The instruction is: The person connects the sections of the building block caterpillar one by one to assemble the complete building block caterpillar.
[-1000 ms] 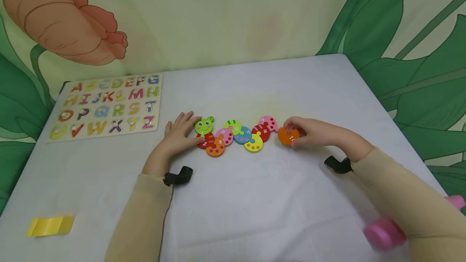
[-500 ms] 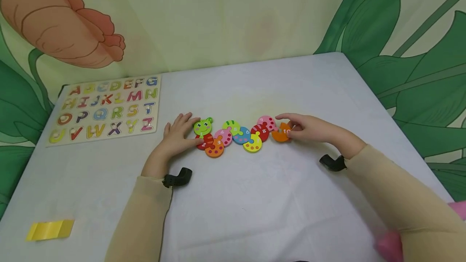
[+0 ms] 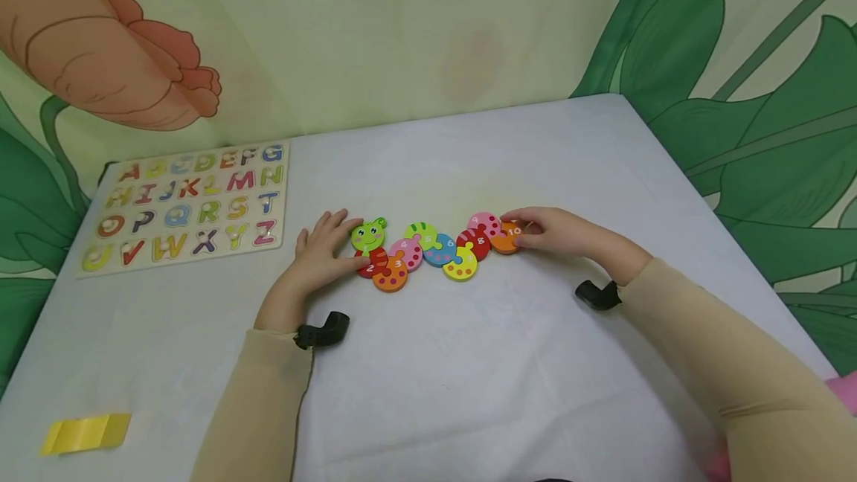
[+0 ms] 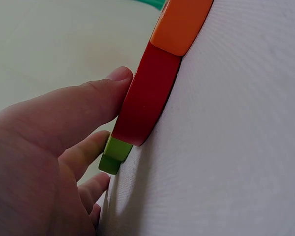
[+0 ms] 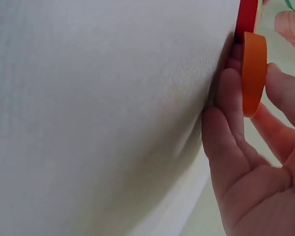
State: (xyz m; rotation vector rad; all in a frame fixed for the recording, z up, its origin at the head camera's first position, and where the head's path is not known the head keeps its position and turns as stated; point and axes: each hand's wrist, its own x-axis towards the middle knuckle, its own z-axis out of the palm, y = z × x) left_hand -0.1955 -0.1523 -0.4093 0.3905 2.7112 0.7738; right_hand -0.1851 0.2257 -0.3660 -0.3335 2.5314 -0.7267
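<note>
A caterpillar number puzzle point(image 3: 440, 250) lies in a zigzag row on the white-covered table, its green smiling head point(image 3: 368, 235) at the left end. My left hand point(image 3: 318, 255) rests beside that end with fingers spread; the thumb touches the red piece 2 point(image 4: 150, 93) and the index finger reaches the head. At the right end, my right hand point(image 3: 559, 233) pinches the orange piece 10 point(image 3: 505, 241) between thumb and fingers, against the pink piece 9 point(image 3: 483, 224). In the right wrist view, the orange piece's lower side is over the fingers, partly raised off the cloth.
A wooden alphabet board point(image 3: 187, 203) lies at the back left. A folded yellow strip point(image 3: 87, 434) is at the front left. Something pink point(image 3: 719, 463) shows partly under the right sleeve. A fabric backdrop point(image 3: 375, 36) with printed leaves stands behind the table.
My right hand has moved left with the orange piece 10, from apart on the right to up against the pink piece 9. The left hand has stayed at the head end.
</note>
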